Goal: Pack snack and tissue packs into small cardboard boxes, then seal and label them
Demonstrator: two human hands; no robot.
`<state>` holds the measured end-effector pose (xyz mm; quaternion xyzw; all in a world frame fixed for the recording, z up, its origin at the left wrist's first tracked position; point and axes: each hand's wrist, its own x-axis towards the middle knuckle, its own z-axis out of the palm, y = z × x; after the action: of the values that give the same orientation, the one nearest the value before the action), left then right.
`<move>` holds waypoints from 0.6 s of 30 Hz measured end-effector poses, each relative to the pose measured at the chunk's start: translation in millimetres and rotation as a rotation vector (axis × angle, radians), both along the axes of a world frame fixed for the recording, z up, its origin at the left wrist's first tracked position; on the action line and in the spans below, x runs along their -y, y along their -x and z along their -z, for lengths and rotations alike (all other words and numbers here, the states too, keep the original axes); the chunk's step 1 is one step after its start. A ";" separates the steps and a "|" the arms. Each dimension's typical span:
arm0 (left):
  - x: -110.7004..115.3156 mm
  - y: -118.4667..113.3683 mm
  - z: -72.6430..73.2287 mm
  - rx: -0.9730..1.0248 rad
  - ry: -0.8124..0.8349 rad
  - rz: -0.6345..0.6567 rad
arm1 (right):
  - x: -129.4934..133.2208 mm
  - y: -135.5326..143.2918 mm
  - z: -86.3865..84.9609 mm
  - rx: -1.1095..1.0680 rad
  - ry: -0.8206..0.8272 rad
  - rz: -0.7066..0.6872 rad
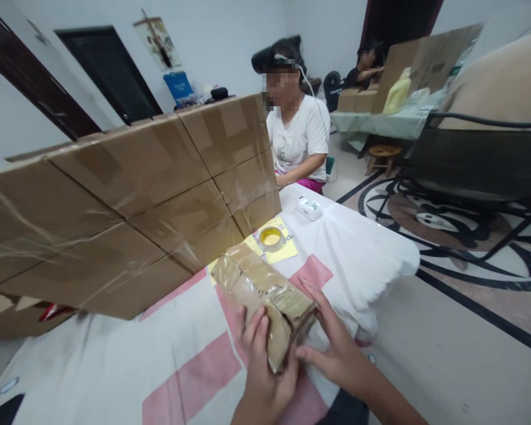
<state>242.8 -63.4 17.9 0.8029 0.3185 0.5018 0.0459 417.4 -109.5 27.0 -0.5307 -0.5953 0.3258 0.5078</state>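
A small brown cardboard box point(265, 289), wrapped in clear shiny tape, is held tilted above the near part of the table. My left hand point(265, 360) grips its near left end, fingers on the top face and thumb round the near edge. On the right, my right hand point(331, 339) presses against the box's end, with the fingers along the upper corner and the thumb lower down. Just beyond the box, a roll of tape point(271, 238) with a yellow core lies on a yellow patterned sheet point(287, 251).
A tall wall of taped cardboard point(168, 189) stands along the table's left side. A white device point(308, 208) sits beyond the tape roll on the pink-and-white tablecloth point(345, 236). Across the table sits a person in a white shirt point(307, 130). A dark-framed chair point(482, 159) stands right.
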 end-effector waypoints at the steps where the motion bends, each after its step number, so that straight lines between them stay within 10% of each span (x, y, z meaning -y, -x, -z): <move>1: -0.1 -1.9 6.6 -0.006 0.002 0.023 | 3.3 2.6 0.6 0.042 -0.018 0.050; 12: -5.8 -3.0 19.0 0.059 0.011 -0.096 | 1.4 38.4 -31.0 0.316 -0.064 0.257; 18: -3.4 12.7 3.1 -0.024 -0.016 -0.063 | 1.0 -2.4 -30.0 0.219 -0.177 0.308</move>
<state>230.1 -60.0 14.8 0.7988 0.3401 0.4958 0.0197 419.8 -110.5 57.0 -0.6011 -0.5849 0.1310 0.5286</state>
